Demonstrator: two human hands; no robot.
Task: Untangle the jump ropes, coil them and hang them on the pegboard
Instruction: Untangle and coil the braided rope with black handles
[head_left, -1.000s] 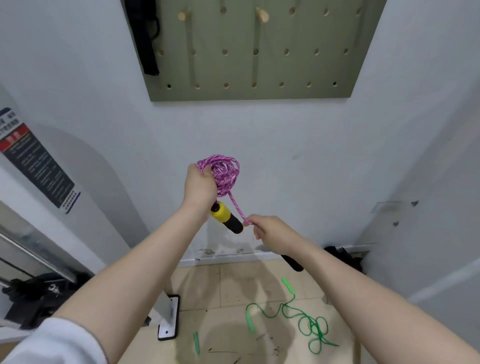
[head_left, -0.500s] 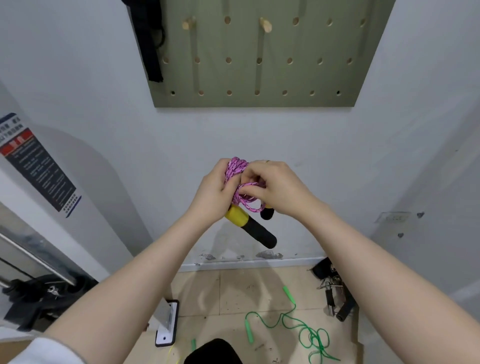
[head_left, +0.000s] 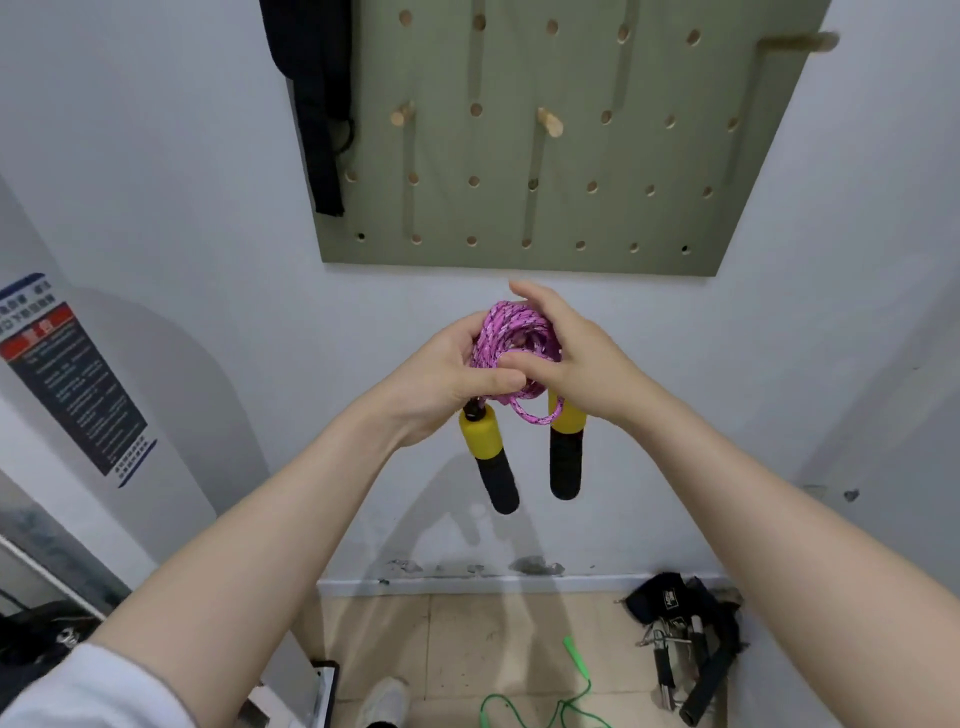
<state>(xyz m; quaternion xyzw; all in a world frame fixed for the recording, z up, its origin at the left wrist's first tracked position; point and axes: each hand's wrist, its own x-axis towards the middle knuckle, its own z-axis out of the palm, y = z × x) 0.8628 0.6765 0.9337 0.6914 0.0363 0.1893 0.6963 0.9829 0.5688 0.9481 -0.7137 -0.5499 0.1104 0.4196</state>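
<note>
Hanging mid-air in front of the wall, just below the green pegboard: pink jump rope, bundled into a coil, both yellow-and-black handles dangling down. Gripped on its left side by the left hand, fingers curled round the loops; pinched from the right by the right hand, thumb across the strands, index finger raised. Likely risk: one loose loop drooping beneath the bundle, apt to slip free and undo the coil if either grip eases before reaching a wooden peg. Far below on the floor, green jump rope lying tangled.
</note>
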